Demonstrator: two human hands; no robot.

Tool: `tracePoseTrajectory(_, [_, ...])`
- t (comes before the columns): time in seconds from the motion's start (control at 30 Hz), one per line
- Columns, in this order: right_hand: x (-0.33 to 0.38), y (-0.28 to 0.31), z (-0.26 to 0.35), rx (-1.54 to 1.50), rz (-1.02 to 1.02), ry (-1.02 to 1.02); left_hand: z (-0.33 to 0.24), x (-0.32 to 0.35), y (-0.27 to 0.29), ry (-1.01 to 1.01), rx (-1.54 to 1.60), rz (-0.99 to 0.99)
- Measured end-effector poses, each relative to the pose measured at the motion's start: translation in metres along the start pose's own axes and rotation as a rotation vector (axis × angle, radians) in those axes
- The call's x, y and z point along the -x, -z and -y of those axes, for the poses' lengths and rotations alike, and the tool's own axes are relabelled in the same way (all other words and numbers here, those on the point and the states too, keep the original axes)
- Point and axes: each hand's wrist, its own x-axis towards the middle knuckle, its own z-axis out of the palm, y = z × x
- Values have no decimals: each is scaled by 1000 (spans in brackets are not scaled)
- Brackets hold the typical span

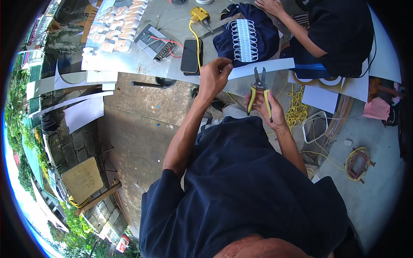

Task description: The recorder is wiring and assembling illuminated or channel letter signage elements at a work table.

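Note:
My right hand (276,112) holds a pair of wire strippers (260,84) with yellow-and-black handles; their jaws point to the table and stand apart. The fingers of my left hand (213,78) are curled into a pinch at the table's near edge. Whatever they hold, if anything, is too small to make out. Beside that hand lie a black phone (190,56) and a long white strip (269,67). Just beyond, a bundle of white light modules (245,41) with looped wires rests on dark blue cloth (270,38).
A grey metal power supply (155,42) with red leads and a yellow corded tool (200,15) lie on the table, near cut-out letters (116,32). Another person's hand (270,6) rests at the far right. Yellow cord (297,105) lies tangled on the floor below.

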Motion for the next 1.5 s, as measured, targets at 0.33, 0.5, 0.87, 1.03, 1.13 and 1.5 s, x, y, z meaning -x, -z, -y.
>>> tracePoseTrajectory(0.33, [67,3,-35,-73,-420,249,69,-222,-65,-143,-785,379])
tracePoseTrajectory(0.5, [75,10,-40,-57,-455,284,84,-241,-80,-240,-898,363])
tracePoseTrajectory(0.87, [74,49,-16,-18,-442,332,87,-262,-58,-251,-806,816])
tracePoseTrajectory(1.03, [69,60,-10,-20,-433,326,92,-247,-45,-507,-736,801])
tracePoseTrajectory(1.13, [65,63,-7,-33,-421,341,99,-242,-47,-550,-743,786])
tracePoseTrajectory(1.5, [57,55,-8,-26,-429,383,101,-257,-47,-950,-896,853])
